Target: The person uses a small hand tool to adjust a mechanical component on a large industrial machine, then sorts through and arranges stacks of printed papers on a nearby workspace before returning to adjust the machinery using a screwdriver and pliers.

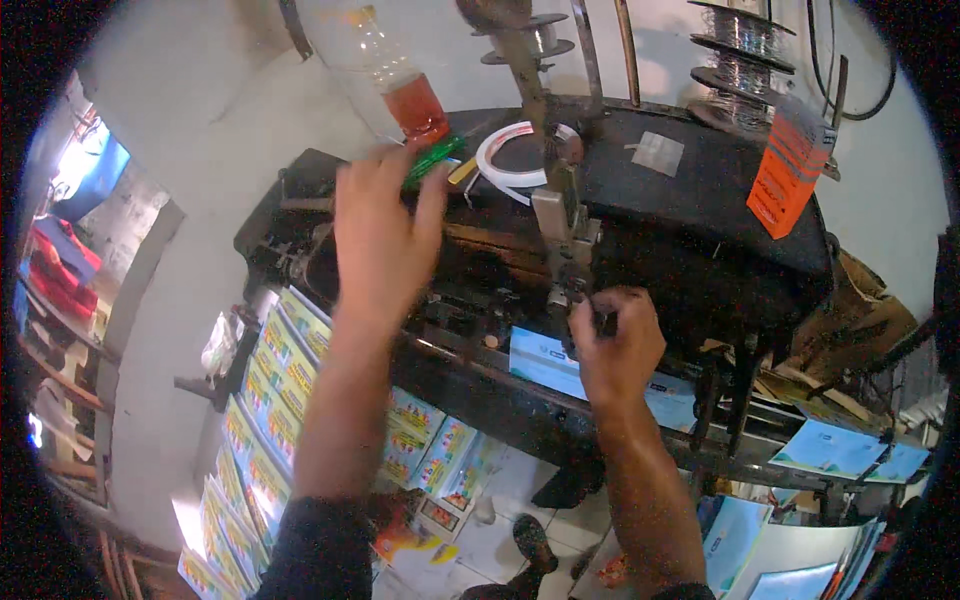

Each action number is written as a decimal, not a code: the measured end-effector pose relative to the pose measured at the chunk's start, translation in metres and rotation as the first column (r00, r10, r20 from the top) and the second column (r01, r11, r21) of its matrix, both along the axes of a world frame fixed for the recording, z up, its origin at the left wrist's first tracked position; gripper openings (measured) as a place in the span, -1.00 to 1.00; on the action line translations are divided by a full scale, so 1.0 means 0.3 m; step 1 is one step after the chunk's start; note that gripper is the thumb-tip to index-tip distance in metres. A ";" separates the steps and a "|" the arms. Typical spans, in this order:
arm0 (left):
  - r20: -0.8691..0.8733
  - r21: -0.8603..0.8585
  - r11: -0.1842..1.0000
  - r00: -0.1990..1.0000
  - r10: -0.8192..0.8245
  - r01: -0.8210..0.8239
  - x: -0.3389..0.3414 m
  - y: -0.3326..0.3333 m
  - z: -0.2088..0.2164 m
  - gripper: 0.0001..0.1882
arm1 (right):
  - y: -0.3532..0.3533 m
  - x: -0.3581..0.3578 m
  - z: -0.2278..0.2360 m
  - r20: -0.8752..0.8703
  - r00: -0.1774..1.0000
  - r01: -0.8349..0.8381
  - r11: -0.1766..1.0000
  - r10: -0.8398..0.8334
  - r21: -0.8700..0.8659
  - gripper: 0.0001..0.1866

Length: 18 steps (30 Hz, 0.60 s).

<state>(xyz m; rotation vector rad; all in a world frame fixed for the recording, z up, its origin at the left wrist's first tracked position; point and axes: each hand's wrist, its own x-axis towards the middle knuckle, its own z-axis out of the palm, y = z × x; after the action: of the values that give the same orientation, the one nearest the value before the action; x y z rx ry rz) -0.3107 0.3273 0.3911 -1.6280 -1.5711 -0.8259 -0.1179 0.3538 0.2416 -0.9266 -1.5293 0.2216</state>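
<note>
Working at metal machine head (562,225) mid-frame, seemingly adjusting its lower end; next move likely calls for steady right hand (625,340). Right fingers curled there (whether gripping, cannot tell). Left hand (385,230) open, blurred, near green object (436,160). Counted: one machine head, two hands, one bottle (414,106) upper centre-left, one orange box (780,185) upper right.

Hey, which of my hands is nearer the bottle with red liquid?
Your left hand, just below the bottle in the view. Your right hand is farther off, near the lower end of the metal column.
</note>
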 end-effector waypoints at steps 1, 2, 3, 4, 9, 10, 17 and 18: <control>-0.037 -0.144 0.981 0.991 0.126 -0.130 -0.057 0.019 0.054 -0.67 | -0.009 -0.012 0.007 -0.008 1.000 -0.014 1.000 0.014 0.003 -0.74; -0.034 -0.146 0.980 0.991 0.130 -0.134 -0.082 0.044 0.069 -0.67 | -0.009 -0.014 0.003 -0.006 1.000 -0.022 1.000 0.022 0.013 -0.74; -0.122 -0.261 0.936 0.970 0.212 -0.237 -0.095 0.072 0.080 -0.64 | -0.004 -0.008 0.000 -0.001 1.000 -0.022 0.999 0.022 0.024 -0.74; -0.219 -0.361 0.867 0.935 0.278 -0.342 -0.105 0.095 0.087 -0.61 | 0.003 -0.004 -0.006 0.004 1.000 -0.017 1.000 0.017 0.024 -0.74; -0.309 -0.459 0.793 0.909 0.281 -0.401 -0.126 0.147 0.073 -0.65 | 0.005 0.002 -0.009 0.062 0.998 0.013 0.999 -0.017 0.052 -0.70; -0.287 -0.421 0.813 0.909 0.302 -0.403 -0.118 0.145 0.076 -0.68 | 0.004 0.001 -0.009 0.061 0.998 0.013 0.999 -0.017 0.052 -0.70; -0.026 -0.349 0.881 0.943 0.331 -0.319 -0.097 -0.050 0.039 -0.67 | 0.005 -0.003 -0.012 0.037 0.999 -0.014 0.999 0.012 0.032 -0.72; 0.059 -0.397 0.844 0.908 0.416 -0.361 -0.052 -0.120 0.044 -0.68 | 0.007 -0.002 -0.010 0.064 0.998 0.007 1.000 -0.008 0.013 -0.72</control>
<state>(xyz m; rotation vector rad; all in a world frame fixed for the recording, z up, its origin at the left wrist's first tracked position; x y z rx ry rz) -0.3264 0.2912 0.4044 -1.4391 -2.1808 -0.4418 -0.1186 0.3560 0.2384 -0.9371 -1.5839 0.1785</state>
